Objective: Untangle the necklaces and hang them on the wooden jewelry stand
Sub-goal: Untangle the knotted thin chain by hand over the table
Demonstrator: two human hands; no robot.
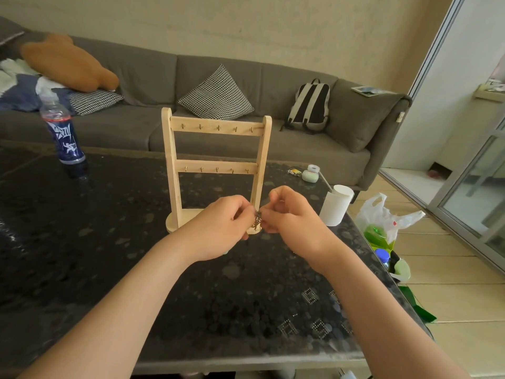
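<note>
Head view. Both forearms reached in from 6 o'clock and met just below frame centre, above the bench (109, 255), a dark, speckled, glossy top.

Left hand (224, 225): fingers curled, fingertips pinching the necklaces (257, 221) from the 9 o'clock side. Right hand (289, 217): fingers curled likewise, pinching the same clump from the 3 o'clock side. The gap between the two hands was narrow.

The necklaces showed as one small dark-bronze tangle of chain, hanging a short way below the fingertips. Individual strands could not be told apart. The tangle sat in front of the stand's right foot; whether it touched the base could not be told.

Wooden jewelry stand (216, 129): upright on the bench at 12 o'clock from the hands, with two posts on a flat base and two cross rails, each with a row of small metal hooks. The left hand hid part of the base.

Other items:
- Bottle (64, 135) with a blue label, on the bench at 10 o'clock.
- Small round container (311, 175) near the bench edge at 2 o'clock.
- White cup (336, 205) at 3 o'clock, just beside the right hand.
- Plastic bag (382, 217) on the floor beyond the bench edge at 3 o'clock.
- Grey sofa (273, 138) across 12 o'clock, carrying a checked cushion (217, 93) and a backpack (310, 105).
</note>
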